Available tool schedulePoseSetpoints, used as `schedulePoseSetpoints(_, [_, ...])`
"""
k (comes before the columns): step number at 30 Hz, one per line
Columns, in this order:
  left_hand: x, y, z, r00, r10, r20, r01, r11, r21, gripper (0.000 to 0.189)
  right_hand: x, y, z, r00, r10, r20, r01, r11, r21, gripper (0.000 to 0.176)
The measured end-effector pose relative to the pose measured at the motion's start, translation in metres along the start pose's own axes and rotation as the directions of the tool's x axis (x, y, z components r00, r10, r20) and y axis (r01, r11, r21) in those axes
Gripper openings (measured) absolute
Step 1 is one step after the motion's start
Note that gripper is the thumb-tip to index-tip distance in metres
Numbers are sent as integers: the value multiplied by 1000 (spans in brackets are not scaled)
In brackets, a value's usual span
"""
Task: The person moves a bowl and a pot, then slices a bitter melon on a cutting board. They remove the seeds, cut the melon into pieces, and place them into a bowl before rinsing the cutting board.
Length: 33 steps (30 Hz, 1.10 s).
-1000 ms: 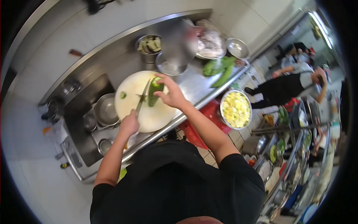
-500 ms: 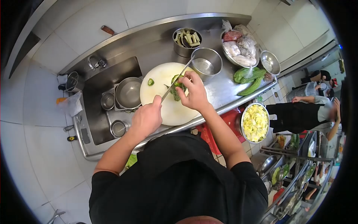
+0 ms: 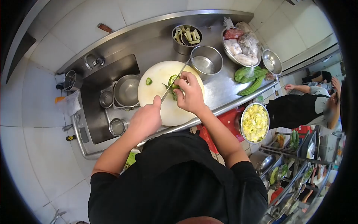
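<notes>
Knife sat gripped in the person's curled left hand, blade across a cut green vegetable, right hand — half-closed — holding it, round white chopping board beneath.

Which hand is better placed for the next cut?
Probably the left hand: it grips the knife, its blade at the green vegetable, which the right hand steadies on the cutting board.

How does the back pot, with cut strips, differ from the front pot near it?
The back pot looks narrower than the front pot. The back pot holds cut strips; the front pot shows a bare bottom. The front pot is nearer the cutting board than the back pot. Both are round and metal.
</notes>
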<state>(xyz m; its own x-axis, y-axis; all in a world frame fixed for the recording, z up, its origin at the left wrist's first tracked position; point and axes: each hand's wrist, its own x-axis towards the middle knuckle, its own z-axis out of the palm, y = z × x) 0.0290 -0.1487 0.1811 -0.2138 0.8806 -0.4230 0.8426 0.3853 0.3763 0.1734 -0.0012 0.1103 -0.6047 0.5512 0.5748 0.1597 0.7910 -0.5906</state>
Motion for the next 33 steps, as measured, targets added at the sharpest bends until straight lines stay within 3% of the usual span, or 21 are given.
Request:
schedulePoseSetpoints(6, [20,13,3,998,42,-42,-42,999,-1,29,-1,15,-4,995,86,-42,-84,995,48,31])
schedulePoseSetpoints(10, [28,15,8,997,29,-68,-28,999,19,28,-4,13,-1,998,46,-39,-46,999,6,29])
schedulePoseSetpoints(22, [21,16,13,995,57,-81,-53,997,51,24,-14,6,-7,993,107,-44,-100,986,132,30])
schedulePoseSetpoints(25, [15,13,18,995,41,-95,-35,998,60,24,-21,7,-2,995,64,-72,-52,986,158,39])
schedulePoseSetpoints(28, [13,14,22,993,49,-109,-45,998,38,24,-27,6,1,972,153,-180,-111,969,222,57])
schedulePoseSetpoints(29, [10,14,23,993,47,-113,-44,999,28,24,-32,11,3,974,141,-178,-118,984,135,73])
schedulePoseSetpoints(33, [9,18,22,997,16,-82,-17,1000,-14,25,-49,20,10,951,292,-96,-266,939,219,76])
